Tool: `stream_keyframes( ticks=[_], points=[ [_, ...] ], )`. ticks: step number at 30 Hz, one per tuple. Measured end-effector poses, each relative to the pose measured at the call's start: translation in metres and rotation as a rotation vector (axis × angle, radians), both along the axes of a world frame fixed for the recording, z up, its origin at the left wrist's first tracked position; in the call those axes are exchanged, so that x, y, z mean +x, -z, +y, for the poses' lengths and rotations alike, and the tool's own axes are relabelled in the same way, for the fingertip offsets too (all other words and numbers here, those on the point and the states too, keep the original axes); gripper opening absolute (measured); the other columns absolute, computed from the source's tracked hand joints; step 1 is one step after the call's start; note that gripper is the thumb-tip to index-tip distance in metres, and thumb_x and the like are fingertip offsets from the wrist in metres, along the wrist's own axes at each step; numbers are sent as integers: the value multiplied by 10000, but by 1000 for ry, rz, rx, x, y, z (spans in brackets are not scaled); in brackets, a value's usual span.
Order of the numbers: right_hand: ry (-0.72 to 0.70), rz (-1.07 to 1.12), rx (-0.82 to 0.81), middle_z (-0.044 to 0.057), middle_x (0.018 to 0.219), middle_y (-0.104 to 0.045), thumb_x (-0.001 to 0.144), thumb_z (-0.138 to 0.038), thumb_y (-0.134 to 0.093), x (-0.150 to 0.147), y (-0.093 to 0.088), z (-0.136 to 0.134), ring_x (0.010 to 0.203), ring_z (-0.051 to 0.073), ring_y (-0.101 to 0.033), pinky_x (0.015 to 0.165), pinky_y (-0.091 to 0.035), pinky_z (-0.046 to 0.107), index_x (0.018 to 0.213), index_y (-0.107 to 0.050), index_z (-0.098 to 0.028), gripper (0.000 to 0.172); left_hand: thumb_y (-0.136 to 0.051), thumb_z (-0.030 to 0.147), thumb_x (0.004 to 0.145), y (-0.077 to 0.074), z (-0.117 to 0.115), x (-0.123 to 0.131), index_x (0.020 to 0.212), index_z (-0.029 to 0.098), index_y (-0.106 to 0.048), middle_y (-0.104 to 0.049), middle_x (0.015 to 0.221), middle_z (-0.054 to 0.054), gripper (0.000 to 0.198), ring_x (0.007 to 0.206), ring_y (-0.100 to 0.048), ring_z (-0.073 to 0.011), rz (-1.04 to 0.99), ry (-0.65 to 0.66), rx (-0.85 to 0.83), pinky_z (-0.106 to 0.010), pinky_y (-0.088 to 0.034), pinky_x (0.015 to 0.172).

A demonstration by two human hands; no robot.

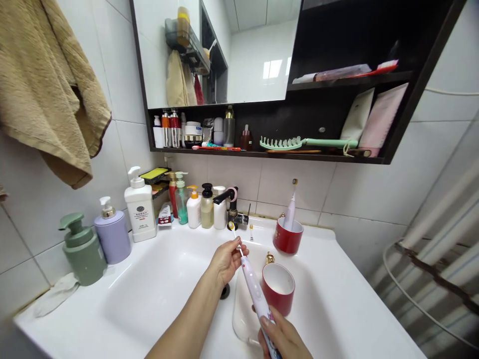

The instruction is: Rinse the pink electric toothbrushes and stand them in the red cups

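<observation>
An electric toothbrush [251, 279], gripped at two places above the white sink [164, 279].
From here I see the left hand [227, 262] pinching its slim neck below the brush head [231, 226], the right hand [282, 334] wrapped round its handle [259, 300]; a red cup [277, 299] sits just to the right.

White tiled wall [359, 192]; dark cabinet [277, 118] with mirror [258, 65].
</observation>
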State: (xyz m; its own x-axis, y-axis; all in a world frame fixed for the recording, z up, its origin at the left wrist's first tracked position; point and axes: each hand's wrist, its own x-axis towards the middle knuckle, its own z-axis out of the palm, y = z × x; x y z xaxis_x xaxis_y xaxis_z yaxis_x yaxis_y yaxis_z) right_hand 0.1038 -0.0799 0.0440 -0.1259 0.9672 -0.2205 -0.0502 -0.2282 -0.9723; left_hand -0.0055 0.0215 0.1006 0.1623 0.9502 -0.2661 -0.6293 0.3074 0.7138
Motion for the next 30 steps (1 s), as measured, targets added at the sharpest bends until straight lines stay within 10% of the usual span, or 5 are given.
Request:
stream_keyframes(
  ticks=[30],
  points=[
    [167,66,-28,-87,415,-334,538,-496,-480,-12,-6,-9,338,42,-285,323,-208,162,775,-371,-194,399,-403,286,683,2,-16,22,572,131,-408,-535,485,-19,191,460,-535,-120,168,159,66,-219,-373,469]
  ],
)
